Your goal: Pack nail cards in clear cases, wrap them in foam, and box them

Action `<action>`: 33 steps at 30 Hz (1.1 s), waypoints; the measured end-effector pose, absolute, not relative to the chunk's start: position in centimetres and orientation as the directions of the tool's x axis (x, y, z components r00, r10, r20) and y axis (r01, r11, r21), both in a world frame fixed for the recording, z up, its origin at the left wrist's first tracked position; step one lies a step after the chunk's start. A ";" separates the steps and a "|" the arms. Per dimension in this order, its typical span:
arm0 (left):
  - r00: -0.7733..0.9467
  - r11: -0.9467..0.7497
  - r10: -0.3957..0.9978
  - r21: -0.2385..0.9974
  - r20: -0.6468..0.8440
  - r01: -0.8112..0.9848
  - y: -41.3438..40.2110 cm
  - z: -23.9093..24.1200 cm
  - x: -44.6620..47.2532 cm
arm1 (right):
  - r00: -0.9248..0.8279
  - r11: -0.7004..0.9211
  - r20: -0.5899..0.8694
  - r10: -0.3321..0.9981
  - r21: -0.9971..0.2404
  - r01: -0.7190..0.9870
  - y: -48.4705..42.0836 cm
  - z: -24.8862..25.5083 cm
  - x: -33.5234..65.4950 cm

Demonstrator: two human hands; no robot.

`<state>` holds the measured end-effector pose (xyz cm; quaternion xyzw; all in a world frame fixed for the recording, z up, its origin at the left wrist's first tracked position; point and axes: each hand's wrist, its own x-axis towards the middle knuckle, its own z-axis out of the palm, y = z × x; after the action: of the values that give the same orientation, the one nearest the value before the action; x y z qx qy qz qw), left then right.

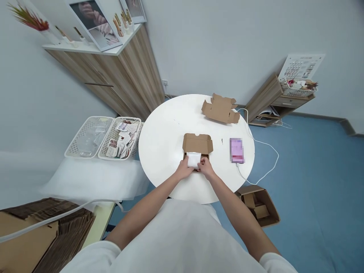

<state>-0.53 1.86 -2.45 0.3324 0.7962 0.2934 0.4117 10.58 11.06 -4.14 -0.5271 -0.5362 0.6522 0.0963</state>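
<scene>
In the head view, a white packet [194, 159] sits at the lower centre of the frame, over the open cardboard box [197, 144] on a round white table [162, 144]. The left hand [184, 169] grips its left edge, fingers closed on it, and the right hand [205, 167] pinches its lower right corner between bent fingers. Right of centre lies a blurred-out purple item [237, 150], with an unfolded carton [222, 109] above, near the table's far edge.
</scene>
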 end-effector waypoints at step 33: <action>-0.492 0.603 0.781 0.670 -0.384 0.434 4.5 -1.3 -6.9 | -0.264 -0.041 -0.304 0.915 -0.722 0.691 15.4 -2.3 14.8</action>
<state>-6.88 4.47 -1.28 0.3679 0.8262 0.2518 0.3446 14.76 15.41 -2.33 -0.5912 -0.6791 0.4132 0.1360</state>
